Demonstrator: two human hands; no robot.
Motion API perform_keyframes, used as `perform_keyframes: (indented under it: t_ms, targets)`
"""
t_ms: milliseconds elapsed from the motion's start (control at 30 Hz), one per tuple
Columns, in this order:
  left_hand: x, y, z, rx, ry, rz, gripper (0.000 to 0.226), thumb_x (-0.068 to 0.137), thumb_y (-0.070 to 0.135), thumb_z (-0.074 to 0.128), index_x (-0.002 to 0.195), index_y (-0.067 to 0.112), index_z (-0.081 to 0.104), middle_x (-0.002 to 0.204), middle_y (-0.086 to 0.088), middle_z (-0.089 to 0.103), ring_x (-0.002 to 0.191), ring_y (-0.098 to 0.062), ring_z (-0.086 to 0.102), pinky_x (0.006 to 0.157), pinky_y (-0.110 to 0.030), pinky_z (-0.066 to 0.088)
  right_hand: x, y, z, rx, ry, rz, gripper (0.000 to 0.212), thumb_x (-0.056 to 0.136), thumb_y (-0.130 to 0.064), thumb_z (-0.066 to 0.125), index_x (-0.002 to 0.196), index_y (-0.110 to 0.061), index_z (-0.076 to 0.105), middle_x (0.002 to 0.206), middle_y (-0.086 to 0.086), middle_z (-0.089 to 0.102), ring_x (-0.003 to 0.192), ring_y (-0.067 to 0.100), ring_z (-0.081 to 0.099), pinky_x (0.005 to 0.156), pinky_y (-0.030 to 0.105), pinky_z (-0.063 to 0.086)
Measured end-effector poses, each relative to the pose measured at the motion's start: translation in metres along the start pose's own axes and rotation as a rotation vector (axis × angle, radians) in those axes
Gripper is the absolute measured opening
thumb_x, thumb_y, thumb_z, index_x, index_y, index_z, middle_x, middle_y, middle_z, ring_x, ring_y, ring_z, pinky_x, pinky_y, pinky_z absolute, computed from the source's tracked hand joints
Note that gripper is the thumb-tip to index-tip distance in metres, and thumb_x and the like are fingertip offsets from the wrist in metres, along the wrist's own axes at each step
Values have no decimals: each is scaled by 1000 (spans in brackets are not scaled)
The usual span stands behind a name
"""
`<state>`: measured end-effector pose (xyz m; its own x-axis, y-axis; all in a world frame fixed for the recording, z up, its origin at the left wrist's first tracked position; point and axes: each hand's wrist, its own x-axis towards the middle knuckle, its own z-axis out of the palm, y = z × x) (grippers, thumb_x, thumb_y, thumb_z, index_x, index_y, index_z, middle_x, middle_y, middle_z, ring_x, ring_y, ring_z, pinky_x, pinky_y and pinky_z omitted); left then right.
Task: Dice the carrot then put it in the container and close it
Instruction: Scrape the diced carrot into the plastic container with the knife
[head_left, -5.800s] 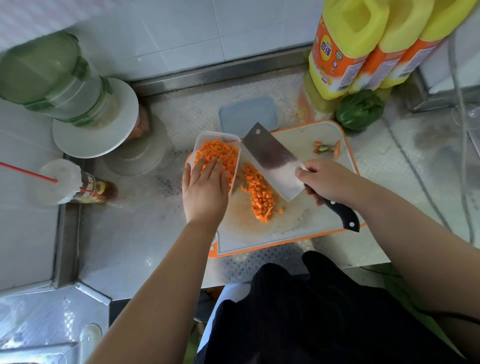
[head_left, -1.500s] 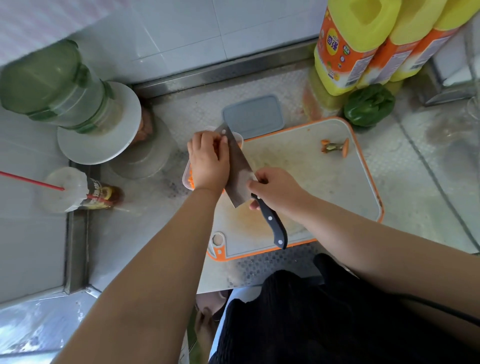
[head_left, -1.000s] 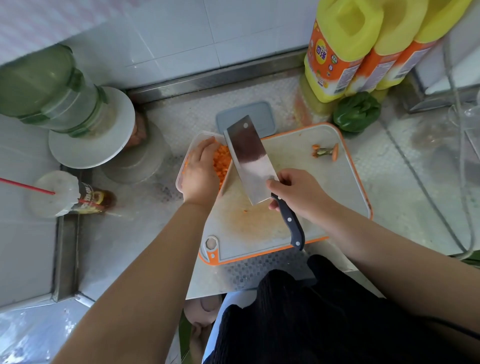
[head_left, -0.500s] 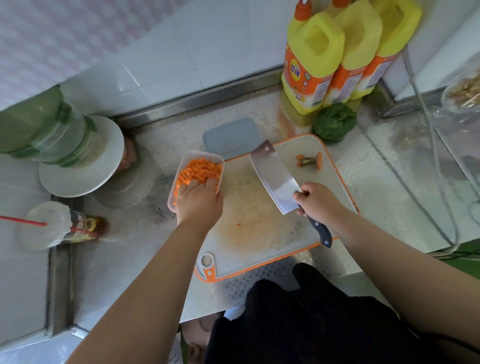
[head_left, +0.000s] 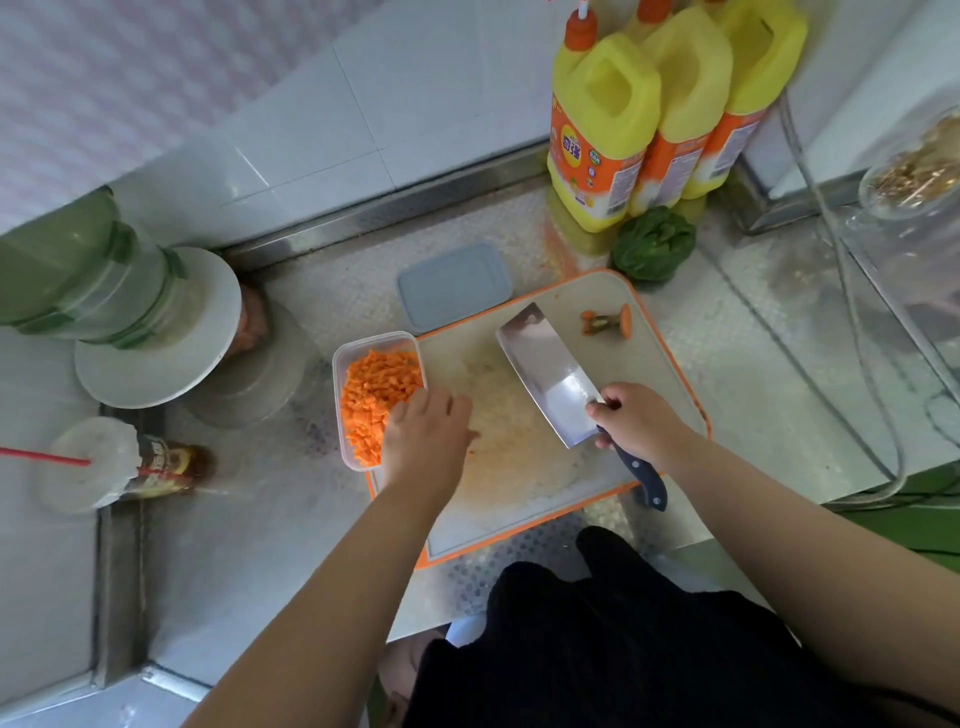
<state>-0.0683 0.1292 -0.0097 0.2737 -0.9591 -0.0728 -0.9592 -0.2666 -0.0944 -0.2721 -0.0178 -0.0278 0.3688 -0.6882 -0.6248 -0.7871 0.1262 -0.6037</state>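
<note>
Nearest me, my two bare forearms reach out over the steel counter (head_left: 249, 545) toward the orange-rimmed board (head_left: 524, 483). My left hand (head_left: 427, 441) lies palm down at the board's left edge, its fingers loosely bent with their tips at the near right wall of the container; whether they actually touch that wall I cannot tell, and they grip nothing. My right hand (head_left: 636, 423) has its fingers wrapped round the dark handle of the cleaver (head_left: 550, 376), thumb resting near the heel of the blade; the blade points away and to the left, flat side up, over the middle of the board.

The container (head_left: 347, 358), clear and rectangular, stands open on the counter just beside the board's left edge. The diced carrot (head_left: 375, 400) fills it in a loose heap. The board's middle shows an orange stain and a few stray crumbs. At the board's far right corner lie the carrot ends (head_left: 607, 321).

Beyond the container, partly under the board's far edge, the grey-blue lid (head_left: 453, 285) lies flat on the counter, apart from the container. Farther right sits a green pepper (head_left: 653, 244), and behind it, against the tiled wall, three yellow jugs (head_left: 602, 130). At left stand a cup with a red straw (head_left: 88, 462) and a green jar (head_left: 78, 265) tilted on a white disc.
</note>
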Motion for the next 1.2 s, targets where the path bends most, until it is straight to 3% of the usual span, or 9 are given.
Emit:
perform_keyframes:
  t_ms: [233, 600, 667, 767, 833, 933, 1067, 1133, 1200]
  targets:
    - [0, 2, 6, 123, -102, 290, 29, 48, 7, 84, 65, 18, 63, 65, -2, 51, 62, -25, 53, 57, -34, 39, -1, 2, -3, 74, 10, 5, 23, 97, -24, 50, 79, -12, 42, 73, 6, 48, 50, 6, 66, 62, 28, 35]
    - [-2, -3, 14, 105, -27, 352, 22, 59, 7, 79, 72, 16, 63, 69, -1, 51, 65, -23, 50, 60, -32, 34, -4, -1, -5, 79, 19, -20, 25, 97, -26, 49, 78, -12, 40, 71, 5, 47, 50, 6, 66, 60, 28, 34]
    - [2, -5, 6, 18, 48, 210, 13, 74, 16, 74, 79, 16, 62, 76, -2, 52, 70, -23, 51, 62, -34, 35, -3, -1, -6, 72, 26, -29, 27, 97, -25, 49, 76, -12, 39, 69, 4, 49, 49, 4, 65, 56, 26, 35]
    - [13, -13, -11, -339, 224, -213, 10, 84, 19, 54, 86, 12, 59, 88, -9, 55, 83, -29, 50, 72, -38, 38, -1, -2, -8, 24, 38, -21, 28, 100, -25, 46, 76, -10, 45, 70, 7, 54, 51, 6, 62, 46, 22, 36]
    - [17, -21, -21, -562, 259, -390, 23, 82, 11, 45, 100, 7, 58, 104, -14, 54, 98, -30, 44, 87, -35, 33, 4, -3, -9, -32, 59, -32, 28, 100, -23, 45, 76, -10, 50, 76, 10, 56, 71, 24, 63, 59, 27, 42]
    - [21, -29, -30, -734, 170, -474, 42, 81, -9, 39, 115, 7, 57, 131, -12, 44, 124, -26, 36, 104, -29, 30, 9, -4, -11, -206, 93, -57, 31, 100, -20, 45, 70, -15, 48, 86, 12, 58, 80, 27, 49, 66, 28, 30]
    - [24, -39, -26, -832, 271, -464, 43, 82, -9, 34, 93, 25, 57, 142, -2, 44, 133, -21, 39, 107, -28, 32, 17, -4, -14, -312, 174, -121, 20, 96, -21, 53, 102, -5, 65, 105, 16, 64, 94, 31, 57, 70, 29, 35]
    - [25, -44, -24, -914, 269, -546, 44, 86, -7, 33, 96, 25, 60, 138, 2, 49, 129, -15, 44, 102, -12, 30, 20, -5, -14, -375, 208, -129, 27, 96, -21, 54, 118, -9, 62, 114, 12, 61, 107, 31, 56, 81, 32, 40]
    - [23, -46, -29, -1003, 232, -632, 43, 92, -5, 34, 114, 18, 64, 125, 9, 55, 117, -10, 51, 84, 5, 26, 20, -9, -12, -472, 274, -131, 25, 94, -21, 56, 115, -11, 63, 114, 12, 58, 109, 32, 54, 86, 35, 41]
